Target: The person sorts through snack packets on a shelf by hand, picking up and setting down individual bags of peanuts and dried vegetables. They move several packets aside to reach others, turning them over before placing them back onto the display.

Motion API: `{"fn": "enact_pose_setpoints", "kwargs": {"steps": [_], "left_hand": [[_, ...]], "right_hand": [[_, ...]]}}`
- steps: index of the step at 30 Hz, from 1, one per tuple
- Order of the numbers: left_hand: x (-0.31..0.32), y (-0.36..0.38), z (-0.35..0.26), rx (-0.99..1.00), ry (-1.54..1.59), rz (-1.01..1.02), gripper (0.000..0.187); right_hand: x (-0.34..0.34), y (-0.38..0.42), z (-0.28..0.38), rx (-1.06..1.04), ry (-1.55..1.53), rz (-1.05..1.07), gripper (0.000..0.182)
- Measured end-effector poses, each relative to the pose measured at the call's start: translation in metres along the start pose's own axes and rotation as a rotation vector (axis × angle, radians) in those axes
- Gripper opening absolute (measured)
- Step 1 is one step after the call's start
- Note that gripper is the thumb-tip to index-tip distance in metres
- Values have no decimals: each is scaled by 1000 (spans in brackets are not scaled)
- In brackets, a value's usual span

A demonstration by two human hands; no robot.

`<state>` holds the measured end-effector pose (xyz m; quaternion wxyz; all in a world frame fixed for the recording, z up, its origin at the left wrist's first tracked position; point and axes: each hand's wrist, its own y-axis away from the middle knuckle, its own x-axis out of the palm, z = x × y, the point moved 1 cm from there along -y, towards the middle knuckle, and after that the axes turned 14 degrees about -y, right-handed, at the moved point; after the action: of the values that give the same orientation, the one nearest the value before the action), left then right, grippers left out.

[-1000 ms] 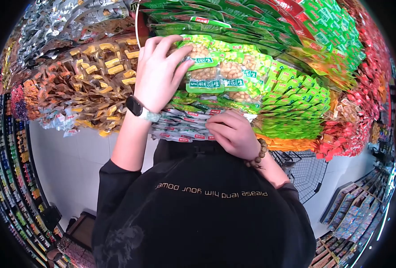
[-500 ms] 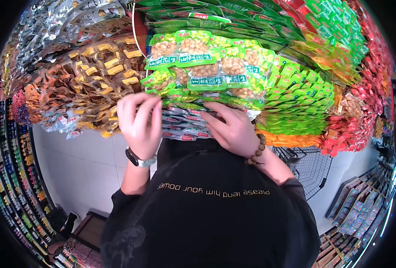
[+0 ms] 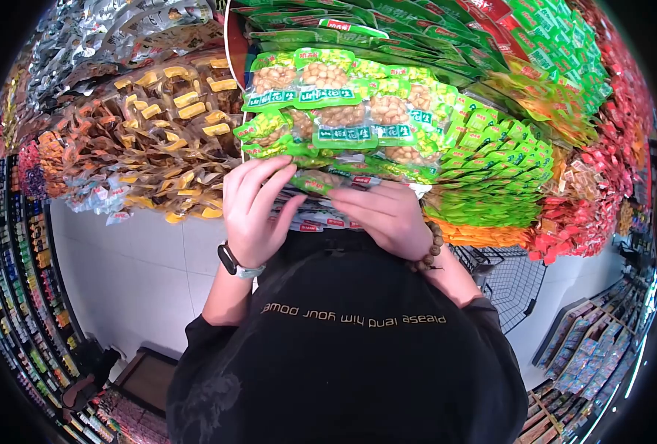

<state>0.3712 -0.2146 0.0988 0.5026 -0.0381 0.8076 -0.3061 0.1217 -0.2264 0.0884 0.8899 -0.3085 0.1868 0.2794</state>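
Green-and-clear packets of peanuts (image 3: 341, 115) lie piled at the front of the display. Below them, a small green packet (image 3: 315, 182) is tilted between my hands, its right end covered by my right fingers. My right hand (image 3: 389, 218), with a beaded bracelet (image 3: 430, 248), is closed on that packet. My left hand (image 3: 258, 207), wearing a smart band (image 3: 233, 263), is at the packet's left end. Its fingers are curved over and its thumb is apart from them. White packets with red labels (image 3: 321, 220) lie underneath, partly hidden by both hands.
Brown snack packets (image 3: 188, 111) fill the left side of the display. Bright green packets (image 3: 498, 163) and red packets (image 3: 584, 211) are heaped on the right. A black wire basket cart (image 3: 502, 277) stands at the lower right. Shelves (image 3: 28, 281) line the far left.
My left hand has moved right, toward my right hand, and its thumb has spread. The small green packet now shows raised between my hands. My right hand has shifted slightly.
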Motion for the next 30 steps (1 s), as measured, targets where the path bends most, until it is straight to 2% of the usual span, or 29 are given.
{"fn": "enact_pose_setpoints", "kwargs": {"steps": [3,6,12,13,16,19,21,22,27,30], "left_hand": [[1,0,2,19,136,-7,59],[10,5,2,-47,368,-45,57],[6,14,-8,-130,495,114,46],[15,22,-10,-239,650,36,38],[12,22,-5,-101,541,131,31],[18,31,-12,-475,938,213,30],[19,25,-15,-566,1031,218,29],[20,21,-15,-609,1078,221,29],[21,16,-15,-467,1078,175,35],[20,9,-16,-370,950,94,42]], "right_hand": [[-6,0,7,-15,-90,-35,29],[-11,-4,11,-28,-209,-117,28],[-21,-2,17,14,-442,-125,24],[-19,2,15,29,-490,-122,26],[-13,13,15,156,-496,-151,36],[-8,17,17,317,-464,-160,54],[-7,17,16,348,-446,-143,72],[-5,17,14,371,-483,-160,72],[-3,20,22,562,-725,-274,61],[-7,18,20,487,-626,-346,52]]}}
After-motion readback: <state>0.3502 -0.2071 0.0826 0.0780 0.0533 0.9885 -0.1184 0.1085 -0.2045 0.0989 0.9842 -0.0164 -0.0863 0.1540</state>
